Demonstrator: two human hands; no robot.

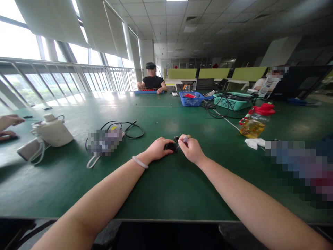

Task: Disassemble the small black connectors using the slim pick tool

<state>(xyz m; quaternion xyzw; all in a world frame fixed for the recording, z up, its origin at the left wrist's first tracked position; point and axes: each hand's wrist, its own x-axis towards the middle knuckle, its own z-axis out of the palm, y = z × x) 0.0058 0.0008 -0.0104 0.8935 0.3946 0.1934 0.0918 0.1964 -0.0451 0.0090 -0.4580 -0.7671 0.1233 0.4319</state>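
Seemingly, black part, inside left grip

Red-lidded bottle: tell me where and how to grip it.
Grip the red-lidded bottle around its clear body, below the lid, probably from the right: the body is broad and stands upright, while the striped strap hangs on the left.

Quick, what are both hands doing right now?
Left hand: closed on a small black object.
Right hand: closed on a thin tool with a yellowish end.
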